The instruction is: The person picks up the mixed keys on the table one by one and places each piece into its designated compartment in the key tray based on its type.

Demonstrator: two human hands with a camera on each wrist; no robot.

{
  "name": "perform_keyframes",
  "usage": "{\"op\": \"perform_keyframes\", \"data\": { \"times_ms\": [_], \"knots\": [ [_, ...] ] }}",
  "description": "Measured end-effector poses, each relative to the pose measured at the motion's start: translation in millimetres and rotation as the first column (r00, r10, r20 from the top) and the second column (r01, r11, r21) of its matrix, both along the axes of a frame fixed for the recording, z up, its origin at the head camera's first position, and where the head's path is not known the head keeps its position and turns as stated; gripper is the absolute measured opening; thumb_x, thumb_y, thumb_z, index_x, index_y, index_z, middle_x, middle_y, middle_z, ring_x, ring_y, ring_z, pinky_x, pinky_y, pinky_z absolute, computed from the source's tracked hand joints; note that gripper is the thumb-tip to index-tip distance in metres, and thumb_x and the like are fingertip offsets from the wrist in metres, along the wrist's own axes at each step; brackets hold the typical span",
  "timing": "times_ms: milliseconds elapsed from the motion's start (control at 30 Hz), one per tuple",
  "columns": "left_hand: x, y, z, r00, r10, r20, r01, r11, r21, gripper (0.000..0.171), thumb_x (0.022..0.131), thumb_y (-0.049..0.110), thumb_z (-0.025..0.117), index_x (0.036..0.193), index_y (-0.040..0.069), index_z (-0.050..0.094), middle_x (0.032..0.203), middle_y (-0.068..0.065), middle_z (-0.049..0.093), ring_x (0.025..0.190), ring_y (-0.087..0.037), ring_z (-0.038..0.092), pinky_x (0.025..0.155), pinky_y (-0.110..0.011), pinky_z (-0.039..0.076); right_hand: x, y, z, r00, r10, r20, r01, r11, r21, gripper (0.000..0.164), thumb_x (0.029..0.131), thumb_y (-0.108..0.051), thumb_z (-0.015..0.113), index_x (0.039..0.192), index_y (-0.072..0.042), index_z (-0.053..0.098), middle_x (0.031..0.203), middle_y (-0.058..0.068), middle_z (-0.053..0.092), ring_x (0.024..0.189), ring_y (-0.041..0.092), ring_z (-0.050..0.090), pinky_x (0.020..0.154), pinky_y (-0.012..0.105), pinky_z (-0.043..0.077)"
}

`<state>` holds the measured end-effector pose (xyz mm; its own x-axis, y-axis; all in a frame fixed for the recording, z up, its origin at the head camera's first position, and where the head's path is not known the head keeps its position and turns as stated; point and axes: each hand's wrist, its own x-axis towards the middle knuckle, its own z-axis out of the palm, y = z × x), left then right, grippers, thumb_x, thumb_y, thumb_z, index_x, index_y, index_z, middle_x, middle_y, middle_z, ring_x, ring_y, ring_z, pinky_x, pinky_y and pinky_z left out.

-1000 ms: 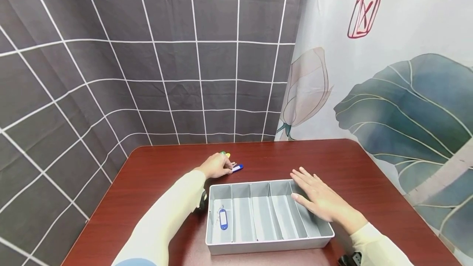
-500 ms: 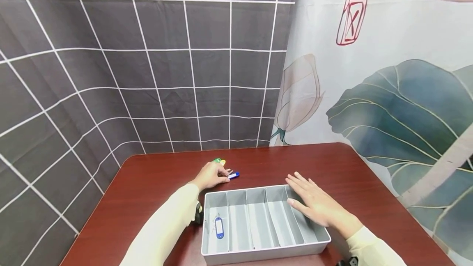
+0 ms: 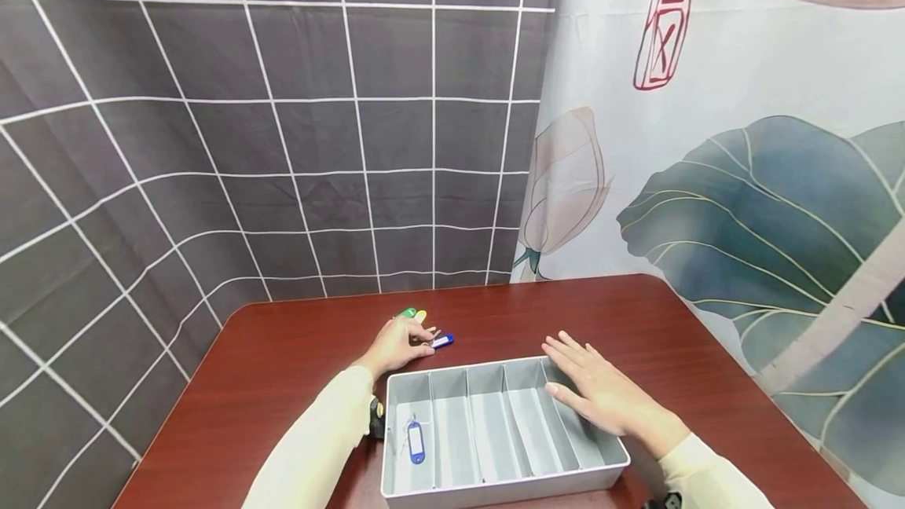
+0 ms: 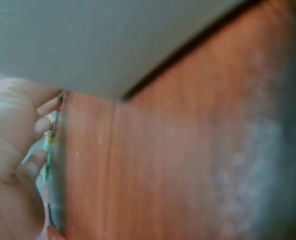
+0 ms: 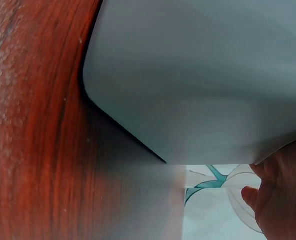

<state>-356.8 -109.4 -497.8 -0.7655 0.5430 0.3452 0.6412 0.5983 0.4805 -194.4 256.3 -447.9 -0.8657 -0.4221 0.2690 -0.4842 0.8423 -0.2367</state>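
My left hand (image 3: 396,346) is behind the grey tray's back left corner, thumb and fingertips pinching at a blue key tag (image 3: 442,342) with small metal keys. Close behind that hand lie a green key tag (image 3: 408,313) and a yellow key tag (image 3: 420,316), partly covered by it. Another blue key tag (image 3: 415,443) with a key lies in the leftmost compartment of the grey divided tray (image 3: 505,488). Over the tray's right side rests my right hand (image 3: 601,391), fingers extended past the back right rim. In the left wrist view, fingers (image 4: 42,127) show beside the tray wall.
The tray stands on a reddish-brown table (image 3: 297,368) and has several long compartments. A dark grid-patterned curtain (image 3: 318,140) hangs behind the table, and a white flower-printed curtain (image 3: 580,69) hangs at the right.
The head view has shifted a little, so the tray and hands appear lower and farther left. The left hand stays at the blue key tag; the right hand stays on the tray.
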Motion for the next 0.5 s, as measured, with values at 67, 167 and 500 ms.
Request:
{"op": "perform_keyframes", "data": {
  "times_ms": [67, 167, 500],
  "knots": [
    [-0.3, 0.0, -0.5, 1.000, -0.006, -0.002, 0.006, 1.000, 0.011, 0.019, 0.073, 0.028, 0.084, 0.090, 0.022, 0.079, 0.084, 0.012, 0.068, 0.081, -0.006, 0.061, 0.074, -0.028, 0.048, 0.5, -0.1, 0.7, 1.000, 0.001, -0.002, -0.001, 1.000, 0.001, 0.065, 0.095, -0.054, 0.049, 0.146, -0.016, 0.042, 0.152, -0.001, 0.035, 0.143, 0.023, 0.023, 0.117, 0.037, 0.007],
    [-1.1, -0.3, -1.1, 1.000, -0.015, -0.017, 0.015, 1.000, 0.010, 0.017, 0.074, 0.027, 0.084, 0.089, 0.023, 0.079, 0.083, 0.013, 0.067, 0.079, -0.005, 0.060, 0.073, -0.027, 0.048, 1.1, -0.4, 2.5, 1.000, 0.001, -0.002, -0.001, 1.000, 0.008, 0.065, 0.095, -0.056, 0.048, 0.147, -0.017, 0.041, 0.153, -0.003, 0.034, 0.144, 0.022, 0.023, 0.116, 0.041, 0.011],
    [0.8, -1.8, 3.9, 0.997, -0.029, -0.069, 0.025, 0.998, -0.059, 0.008, 0.078, 0.023, 0.080, 0.086, 0.021, 0.079, 0.085, 0.010, 0.069, 0.083, -0.008, 0.062, 0.077, -0.031, 0.048, 1.3, -1.7, 3.2, 1.000, 0.000, 0.001, 0.000, 1.000, 0.007, 0.065, 0.095, -0.054, 0.050, 0.146, -0.015, 0.042, 0.152, -0.001, 0.035, 0.144, 0.023, 0.023, 0.117, 0.039, 0.010]
  ]
}}
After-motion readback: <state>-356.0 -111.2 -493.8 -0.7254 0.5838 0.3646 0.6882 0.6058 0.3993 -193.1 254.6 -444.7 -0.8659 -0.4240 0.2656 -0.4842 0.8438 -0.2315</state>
